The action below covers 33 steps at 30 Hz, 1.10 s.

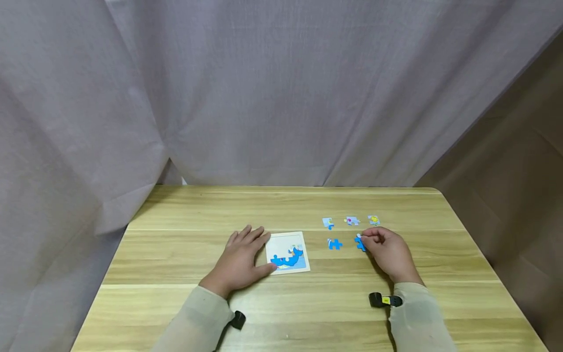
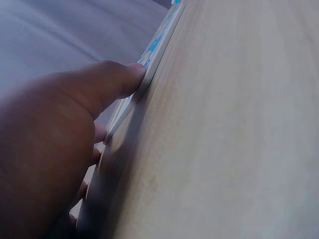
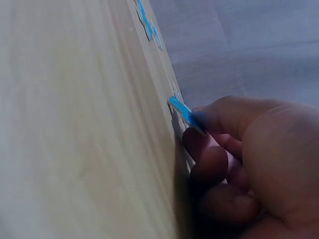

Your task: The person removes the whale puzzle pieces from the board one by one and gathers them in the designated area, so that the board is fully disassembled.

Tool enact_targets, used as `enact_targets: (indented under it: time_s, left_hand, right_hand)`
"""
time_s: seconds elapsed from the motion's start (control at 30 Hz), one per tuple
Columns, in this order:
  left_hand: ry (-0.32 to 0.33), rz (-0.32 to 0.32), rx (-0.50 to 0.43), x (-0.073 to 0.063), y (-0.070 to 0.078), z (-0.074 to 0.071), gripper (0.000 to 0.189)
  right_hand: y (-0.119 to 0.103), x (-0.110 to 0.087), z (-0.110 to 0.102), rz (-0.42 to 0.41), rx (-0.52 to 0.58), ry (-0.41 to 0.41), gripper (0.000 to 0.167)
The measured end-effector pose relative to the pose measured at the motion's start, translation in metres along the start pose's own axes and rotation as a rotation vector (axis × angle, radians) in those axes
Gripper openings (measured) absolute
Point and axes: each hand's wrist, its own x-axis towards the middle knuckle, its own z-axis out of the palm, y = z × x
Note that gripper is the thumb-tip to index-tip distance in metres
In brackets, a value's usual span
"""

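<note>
My left hand (image 1: 239,259) lies at the left side of a square puzzle board (image 1: 306,266), fingers spread and fairly straight. Its thumb (image 2: 112,82) presses the board's near edge, and the index fingertip touches the upper left corner. Part of a blue whale picture (image 1: 288,261) fills the lower half of the board; the upper part shows bare white backing. To the right, my right hand (image 1: 391,254) pinches a blue jigsaw piece (image 3: 182,110) between thumb and fingers. In the right wrist view that piece is tilted, one edge raised from the table. The curled fingers hide part of it.
Left of the pinched piece lies a blue and white piece (image 1: 334,244). Behind sit a light blue piece (image 1: 328,222), one with a pink spiral (image 1: 352,221) and one with a yellow figure (image 1: 373,220). A grey curtain (image 1: 281,98) hangs behind the wooden table (image 1: 176,210).
</note>
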Motion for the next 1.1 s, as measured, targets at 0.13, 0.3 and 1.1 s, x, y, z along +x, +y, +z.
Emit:
enact_targets:
  time_s: [0.13,0.3,1.1]
  left_hand:
    - [-0.002,0.002,-0.005,-0.0003,-0.0006,-0.0006,0.091]
    - [0.002,0.001,-0.003,-0.0001,-0.0009,-0.0003,0.09]
    - [0.006,0.004,0.01,0.0011,-0.0032,0.0024,0.092]
  right_hand:
    - [-0.0011,0.0018,0.0024,-0.013,-0.043,0.007,0.025]
    - [-0.0021,0.0056,0.003,-0.027,-0.071,-0.012,0.023]
    - [-0.0039,0.0074,-0.0013,-0.024,-0.079,-0.08,0.03]
